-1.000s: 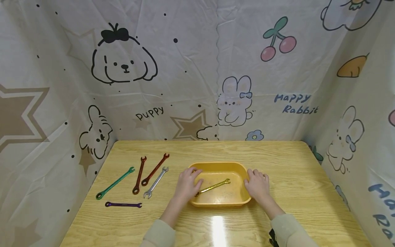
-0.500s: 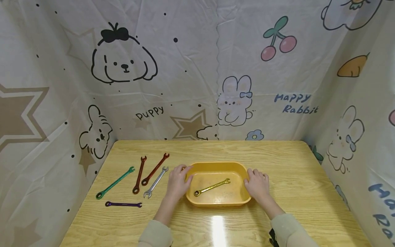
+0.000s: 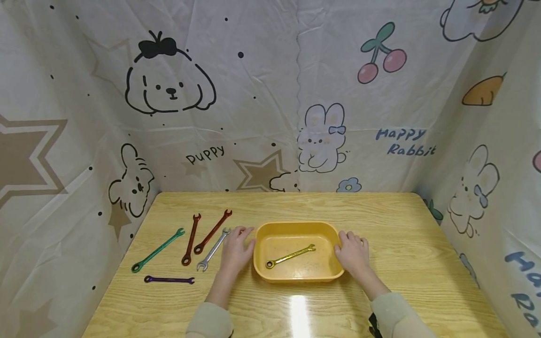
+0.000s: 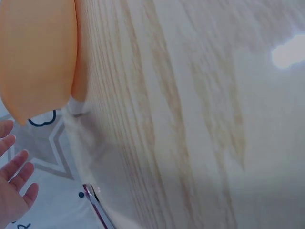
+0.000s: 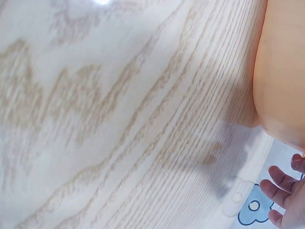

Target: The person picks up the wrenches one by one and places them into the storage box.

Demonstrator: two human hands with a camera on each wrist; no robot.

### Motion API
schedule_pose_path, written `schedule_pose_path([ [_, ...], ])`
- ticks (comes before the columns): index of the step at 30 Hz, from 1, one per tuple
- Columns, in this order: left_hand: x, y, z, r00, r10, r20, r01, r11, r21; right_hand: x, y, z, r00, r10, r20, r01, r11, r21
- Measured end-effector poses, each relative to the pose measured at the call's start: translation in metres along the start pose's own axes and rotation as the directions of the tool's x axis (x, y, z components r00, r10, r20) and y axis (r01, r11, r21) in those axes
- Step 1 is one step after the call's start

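In the head view a yellow plastic tray (image 3: 298, 278) stands on the table, and a gold combination wrench (image 3: 291, 256) lies inside it. My right hand (image 3: 352, 251) holds the tray's right rim, thumb over the inner side; in the right wrist view its other fingers (image 5: 276, 191) are loosely bent outside the tray. My left hand (image 3: 237, 251) is off the tray's left side with relaxed, spread fingers, holding nothing. It partly covers the upper end of a silver open-end wrench (image 3: 212, 253). In the left wrist view the tray wall (image 4: 40, 52) stands apart from those fingers.
Left of the silver wrench lie two red-brown wrenches (image 3: 192, 239) on the wooden table (image 3: 393, 211), then a green wrench (image 3: 158, 250) and a purple wrench (image 3: 169, 280). Printed cloth (image 3: 262, 94) hangs behind and at both sides of the table.
My left hand has let go of the tray's left side and moved left toward the silver wrench, uncovering the gold wrench's ring end. The right hand has stayed at the right rim.
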State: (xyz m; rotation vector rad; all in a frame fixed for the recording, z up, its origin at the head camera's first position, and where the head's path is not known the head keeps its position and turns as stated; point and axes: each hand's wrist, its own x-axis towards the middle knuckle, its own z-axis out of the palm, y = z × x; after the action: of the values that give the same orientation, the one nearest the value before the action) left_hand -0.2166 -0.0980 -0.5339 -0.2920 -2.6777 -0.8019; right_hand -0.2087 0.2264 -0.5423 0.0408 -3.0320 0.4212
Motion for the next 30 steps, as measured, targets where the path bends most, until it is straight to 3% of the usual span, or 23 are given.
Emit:
schedule_pose_path([
  [8,-0.002,-0.014,0.004,1.0,-0.007,-0.024,0.008,1.0,0.024,0.001,0.0,0.0,1.0,0.007,0.016,-0.007,1.0,-0.005],
  [21,-0.008,-0.03,0.003,0.992,-0.123,0.018,0.123,0.992,-0.011,0.001,0.001,0.0,1.0,0.005,0.014,-0.005,1.0,-0.002],
  [30,-0.009,-0.044,0.004,0.988,-0.155,-0.012,0.155,0.988,-0.011,0.001,0.001,0.0,1.0,0.008,0.029,-0.008,1.0,-0.004],
])
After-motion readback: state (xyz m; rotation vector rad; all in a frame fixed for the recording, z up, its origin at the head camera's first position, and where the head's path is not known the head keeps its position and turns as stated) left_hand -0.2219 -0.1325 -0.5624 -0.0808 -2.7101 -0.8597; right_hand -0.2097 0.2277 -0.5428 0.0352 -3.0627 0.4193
